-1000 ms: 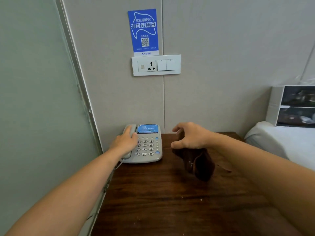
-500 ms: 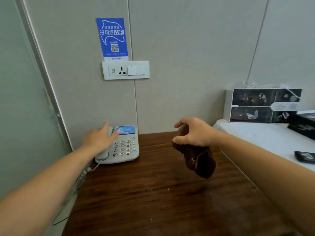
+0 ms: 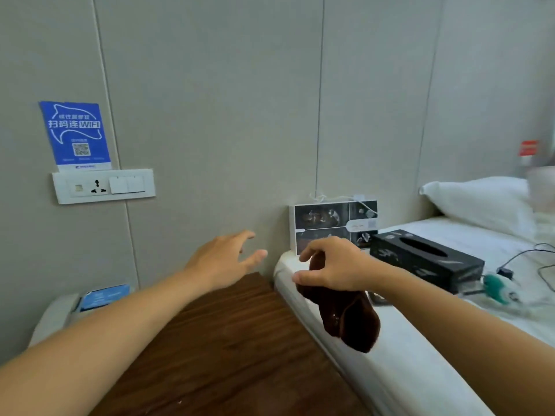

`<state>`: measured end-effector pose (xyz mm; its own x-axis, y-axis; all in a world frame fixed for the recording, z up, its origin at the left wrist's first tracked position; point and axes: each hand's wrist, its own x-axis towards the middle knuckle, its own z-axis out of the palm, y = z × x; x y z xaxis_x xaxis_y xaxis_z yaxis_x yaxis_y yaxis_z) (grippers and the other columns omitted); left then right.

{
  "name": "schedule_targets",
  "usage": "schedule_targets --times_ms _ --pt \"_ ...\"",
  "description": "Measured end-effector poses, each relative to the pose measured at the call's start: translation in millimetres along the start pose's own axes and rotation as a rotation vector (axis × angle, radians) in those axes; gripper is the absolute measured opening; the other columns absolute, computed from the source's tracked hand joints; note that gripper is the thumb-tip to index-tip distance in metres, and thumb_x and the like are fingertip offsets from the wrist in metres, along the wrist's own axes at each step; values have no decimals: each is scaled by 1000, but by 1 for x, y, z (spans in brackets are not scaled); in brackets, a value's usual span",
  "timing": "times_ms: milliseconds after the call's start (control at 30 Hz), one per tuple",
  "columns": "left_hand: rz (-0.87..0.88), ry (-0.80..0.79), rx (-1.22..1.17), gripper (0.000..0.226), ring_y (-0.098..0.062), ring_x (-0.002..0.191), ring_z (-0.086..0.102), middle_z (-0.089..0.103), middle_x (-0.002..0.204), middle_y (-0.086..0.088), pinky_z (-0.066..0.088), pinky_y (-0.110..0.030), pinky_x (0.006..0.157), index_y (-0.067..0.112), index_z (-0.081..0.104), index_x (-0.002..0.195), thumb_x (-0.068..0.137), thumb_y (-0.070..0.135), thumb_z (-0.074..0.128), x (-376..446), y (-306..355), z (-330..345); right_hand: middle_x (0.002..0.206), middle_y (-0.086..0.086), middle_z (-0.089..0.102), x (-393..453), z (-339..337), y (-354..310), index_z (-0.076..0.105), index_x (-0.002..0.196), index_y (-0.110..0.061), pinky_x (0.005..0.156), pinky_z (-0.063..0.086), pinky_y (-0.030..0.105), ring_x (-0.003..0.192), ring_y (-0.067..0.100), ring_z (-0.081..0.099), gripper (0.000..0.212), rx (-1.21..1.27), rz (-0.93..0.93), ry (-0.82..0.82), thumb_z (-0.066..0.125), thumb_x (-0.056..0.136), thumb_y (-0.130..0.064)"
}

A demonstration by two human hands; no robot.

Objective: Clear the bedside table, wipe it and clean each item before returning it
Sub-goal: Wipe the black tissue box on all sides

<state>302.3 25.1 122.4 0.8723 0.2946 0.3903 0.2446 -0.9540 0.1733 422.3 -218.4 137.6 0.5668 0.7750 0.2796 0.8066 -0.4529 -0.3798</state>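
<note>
While right hand [image 3: 333, 265] pinches brown cloth [image 3: 345, 319] hanging below its grip, left hand [image 3: 222, 259] spread empty

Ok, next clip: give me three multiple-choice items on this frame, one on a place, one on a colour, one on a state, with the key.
1. Where does the black tissue box lie?
A. on the bed
B. on the bedside table
C. on the floor

2. What colour is the cloth?
A. white
B. dark brown
C. blue

3. How is the left hand?
A. gripping the phone
B. open and empty
C. holding the cloth

Key: 1 A, it sits on the white bed; 2 B, it hangs dark brown from the right hand; 3 B, fingers spread, touching nothing.
</note>
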Motion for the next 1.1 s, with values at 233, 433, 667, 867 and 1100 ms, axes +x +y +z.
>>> schedule_targets --times_ms 233,433,667,867,1100 --pt "89 -21 -73 65 -20 115 61 63 126 4 50 -37 92 35 42 148 95 74 41 56 66 22 95 -28 58 -19 -42 67 68 119 -32 77 41 10 90 -10 56 45 3 74 96 74 85 -60" --pt "159 -56 -87 63 -18 114 58 61 123 7 49 -37 91 34 42 147 96 72 45 90 93 49 97 -21 64 -14 -64 110 69 113 -36 81 48 17 91 0 62 45 -38 162 83 76 78 -64" --pt "333 -116 -142 61 -14 126 54 59 136 10 49 -41 101 40 43 146 95 71 48 127 142 94 92 -16 70 -43 -112 147 72 99 -35 77 51 19 86 2 65 32 -84 293 126 80 78 -58" --pt "619 -197 -116 52 -24 142 34 45 150 4 37 -50 115 37 43 151 102 40 59 169 225 131 80 -19 73 -109 -146 171 73 96 -40 83 60 31 79 4 70 29 -15 420 265 82 73 -55" --pt "650 -280 54 63 -26 144 26 33 164 6 30 -50 111 34 36 156 101 6 52 211 291 163 84 -20 72 -126 -133 190 72 95 -44 82 59 34 80 2 68 32 35 410 316 78 70 -61"
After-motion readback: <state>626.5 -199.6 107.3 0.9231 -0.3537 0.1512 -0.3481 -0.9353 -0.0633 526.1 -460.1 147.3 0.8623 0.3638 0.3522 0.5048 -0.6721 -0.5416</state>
